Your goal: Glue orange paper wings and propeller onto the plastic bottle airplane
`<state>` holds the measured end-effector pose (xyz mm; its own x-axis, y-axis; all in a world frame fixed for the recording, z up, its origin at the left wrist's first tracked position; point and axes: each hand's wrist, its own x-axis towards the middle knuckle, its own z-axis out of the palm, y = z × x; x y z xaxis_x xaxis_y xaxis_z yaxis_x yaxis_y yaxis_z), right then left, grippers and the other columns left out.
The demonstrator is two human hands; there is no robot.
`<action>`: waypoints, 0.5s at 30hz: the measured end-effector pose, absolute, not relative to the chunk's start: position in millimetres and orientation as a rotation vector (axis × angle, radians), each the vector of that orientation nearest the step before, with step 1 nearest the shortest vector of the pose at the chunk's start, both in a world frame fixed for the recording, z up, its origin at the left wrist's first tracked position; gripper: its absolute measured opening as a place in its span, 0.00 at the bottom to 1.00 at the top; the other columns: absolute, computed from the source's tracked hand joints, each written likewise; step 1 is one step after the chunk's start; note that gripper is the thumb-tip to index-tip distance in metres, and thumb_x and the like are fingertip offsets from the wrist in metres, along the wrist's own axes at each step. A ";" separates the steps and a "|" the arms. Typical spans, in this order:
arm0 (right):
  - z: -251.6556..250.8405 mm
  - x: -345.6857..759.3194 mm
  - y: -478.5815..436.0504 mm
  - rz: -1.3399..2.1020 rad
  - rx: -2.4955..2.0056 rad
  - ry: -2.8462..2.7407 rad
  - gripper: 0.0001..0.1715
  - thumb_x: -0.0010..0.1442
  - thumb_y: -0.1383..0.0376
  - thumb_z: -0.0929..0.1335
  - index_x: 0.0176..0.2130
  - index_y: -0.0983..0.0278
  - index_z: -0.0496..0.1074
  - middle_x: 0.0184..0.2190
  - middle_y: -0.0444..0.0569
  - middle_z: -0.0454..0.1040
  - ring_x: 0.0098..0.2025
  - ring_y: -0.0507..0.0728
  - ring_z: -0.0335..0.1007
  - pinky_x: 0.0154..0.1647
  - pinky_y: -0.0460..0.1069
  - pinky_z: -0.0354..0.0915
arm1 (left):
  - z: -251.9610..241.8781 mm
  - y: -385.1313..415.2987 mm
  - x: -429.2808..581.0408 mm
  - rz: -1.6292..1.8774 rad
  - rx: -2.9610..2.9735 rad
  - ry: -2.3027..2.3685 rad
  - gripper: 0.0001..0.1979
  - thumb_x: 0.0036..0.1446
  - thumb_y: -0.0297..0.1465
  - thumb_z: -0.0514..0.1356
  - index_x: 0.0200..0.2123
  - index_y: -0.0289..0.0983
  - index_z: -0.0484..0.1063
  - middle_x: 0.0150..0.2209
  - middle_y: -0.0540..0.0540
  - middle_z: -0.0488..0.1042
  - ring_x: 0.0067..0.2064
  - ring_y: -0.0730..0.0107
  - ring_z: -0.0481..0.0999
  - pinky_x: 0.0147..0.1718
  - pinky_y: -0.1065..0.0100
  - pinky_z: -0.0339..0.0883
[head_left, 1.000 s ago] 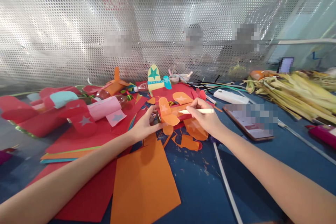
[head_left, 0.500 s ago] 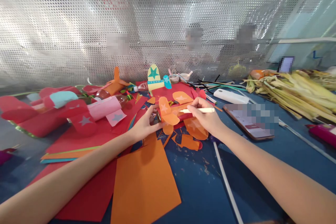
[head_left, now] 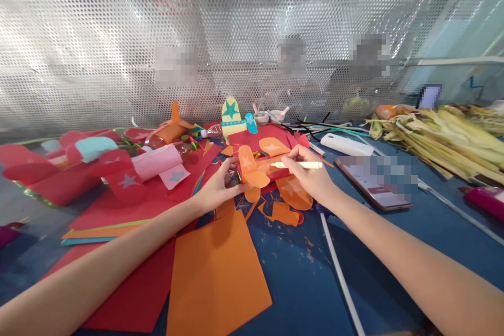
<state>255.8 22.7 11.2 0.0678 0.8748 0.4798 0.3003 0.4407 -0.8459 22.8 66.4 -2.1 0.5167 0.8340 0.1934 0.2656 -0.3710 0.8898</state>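
Observation:
My left hand (head_left: 220, 186) is closed on the near end of an orange paper plane (head_left: 252, 176), its thumb and fingers curled around the body. Pale stars mark the plane's rounded wings and tail; part of a clear bottle shows by my fingers. Between the fingers of my right hand (head_left: 311, 174) is a pale yellow marker (head_left: 303, 165), its tip at the plane's orange body. Cut orange paper scraps (head_left: 284, 213) lie just below the plane. A large orange paper sheet (head_left: 218, 278) is spread under my left wrist, overlapping red paper (head_left: 129, 283).
To the left lie red paper planes (head_left: 126, 181) and a pink one (head_left: 157, 161). A yellow plane (head_left: 231, 115) stands behind. At right are a phone (head_left: 372, 184), a white glue gun stick-like object (head_left: 346, 145), corn husks (head_left: 441, 142) and a white rod (head_left: 340, 273). A perforated metal screen (head_left: 244, 21) closes the back.

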 end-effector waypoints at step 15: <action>12.1 256.1 22.0 0.617 -1.106 -1.485 0.13 0.55 0.62 0.66 0.24 0.60 0.58 0.18 0.37 0.58 0.21 0.50 0.53 0.23 0.47 0.48 | -4.4 68.6 21.6 0.828 1.917 0.889 0.32 0.49 0.44 0.64 0.54 0.39 0.57 0.46 0.43 0.66 0.42 0.64 0.73 0.47 0.58 0.68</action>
